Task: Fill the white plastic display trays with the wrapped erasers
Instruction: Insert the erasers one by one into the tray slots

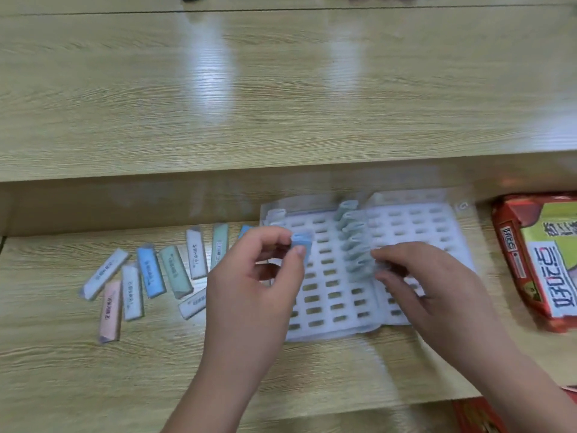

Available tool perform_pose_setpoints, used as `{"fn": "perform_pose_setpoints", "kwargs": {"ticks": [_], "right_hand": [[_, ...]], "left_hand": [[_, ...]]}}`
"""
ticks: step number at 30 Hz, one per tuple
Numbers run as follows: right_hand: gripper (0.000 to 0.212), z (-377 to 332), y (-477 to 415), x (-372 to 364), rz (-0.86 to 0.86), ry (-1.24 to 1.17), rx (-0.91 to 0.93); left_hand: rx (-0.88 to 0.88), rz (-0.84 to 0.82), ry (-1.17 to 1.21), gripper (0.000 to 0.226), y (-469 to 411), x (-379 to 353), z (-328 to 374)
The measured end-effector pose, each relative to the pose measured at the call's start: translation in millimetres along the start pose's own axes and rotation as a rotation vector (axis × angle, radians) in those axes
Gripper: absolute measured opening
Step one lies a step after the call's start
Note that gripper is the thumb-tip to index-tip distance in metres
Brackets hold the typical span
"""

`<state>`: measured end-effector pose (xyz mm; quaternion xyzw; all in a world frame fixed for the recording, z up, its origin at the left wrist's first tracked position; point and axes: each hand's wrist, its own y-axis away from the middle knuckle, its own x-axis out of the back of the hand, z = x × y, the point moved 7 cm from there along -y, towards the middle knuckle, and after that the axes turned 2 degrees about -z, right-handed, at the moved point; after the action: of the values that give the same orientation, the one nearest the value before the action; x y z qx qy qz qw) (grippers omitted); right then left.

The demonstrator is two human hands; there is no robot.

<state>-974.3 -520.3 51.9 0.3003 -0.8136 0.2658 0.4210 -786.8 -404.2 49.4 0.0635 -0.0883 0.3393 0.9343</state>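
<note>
A white plastic display tray [324, 295] with rows of slots lies on the lower wooden shelf, and a second tray [415, 220] adjoins it on the right. Several wrapped erasers [351, 242] stand upright in one column of slots between them. My left hand [256, 285] pinches a blue wrapped eraser [302, 245] upright above the left tray. My right hand [427, 282] rests on the trays with its fingertips touching the lowest standing erasers. Loose wrapped erasers [150, 276] in white, blue, green and pink lie flat to the left of the trays.
A red and green printed package [543, 260] lies at the right end of the shelf. A raised wooden ledge [281, 89] runs behind the trays. Another red item [480, 417] shows at the bottom right, below the shelf's front edge.
</note>
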Motion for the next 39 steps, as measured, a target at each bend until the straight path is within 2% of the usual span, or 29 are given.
{"fn": "perform_pose_setpoints", "kwargs": {"ticks": [2, 6, 8, 11, 13, 17, 19, 21, 23, 26, 31, 35, 39], "right_hand": [[0.003, 1, -2, -4, -0.037, 0.048, 0.020], [0.016, -4, 3, -9, -0.023, 0.002, 0.127], [0.018, -1, 3, -2, 0.014, -0.097, 0.059], [0.023, 1, 1, 13, 0.114, -0.370, -0.076], [0.027, -1, 0, 23, 0.153, -0.485, -0.096], [0.019, 9, -5, 44, 0.188, -0.518, -0.080], [0.017, 26, -7, 51, 0.220, -0.525, -0.117], [0.017, 46, -15, 56, 0.271, -0.486, -0.164], [0.026, 60, -28, 54, 0.278, -0.374, -0.179], [0.027, 67, -47, 40, 0.234, -0.292, -0.146], [0.013, 72, -58, 20, 0.177, -0.229, -0.118], [0.010, 71, -58, 21, 0.177, -0.155, -0.061], [0.012, 65, -56, 16, 0.180, 0.038, 0.045]], "left_hand": [[0.016, -0.016, 0.026, 0.008, 1, -8, 2], [0.031, -0.035, 0.039, 0.010, 2, -21, 7], [0.024, -0.056, 0.034, 0.009, 3, -29, 11], [-0.005, -0.084, 0.016, 0.014, 3, -46, 20], [-0.049, -0.120, -0.025, 0.012, 4, -61, 27], [-0.153, -0.184, -0.111, 0.018, 2, -87, 41], [-0.262, -0.187, -0.257, 0.024, 4, -96, 47], [-0.403, -0.216, -0.482, 0.024, 8, -108, 52], [-0.512, -0.257, -0.699, 0.025, 16, -122, 50], [-0.578, -0.295, -0.898, 0.026, 22, -133, 38], [-0.637, -0.265, -0.986, 0.007, 24, -135, 27], [-0.608, -0.281, -1.016, 0.016, 26, -138, 19], [-0.593, -0.310, -1.059, 0.020, 31, -141, 11]]}}
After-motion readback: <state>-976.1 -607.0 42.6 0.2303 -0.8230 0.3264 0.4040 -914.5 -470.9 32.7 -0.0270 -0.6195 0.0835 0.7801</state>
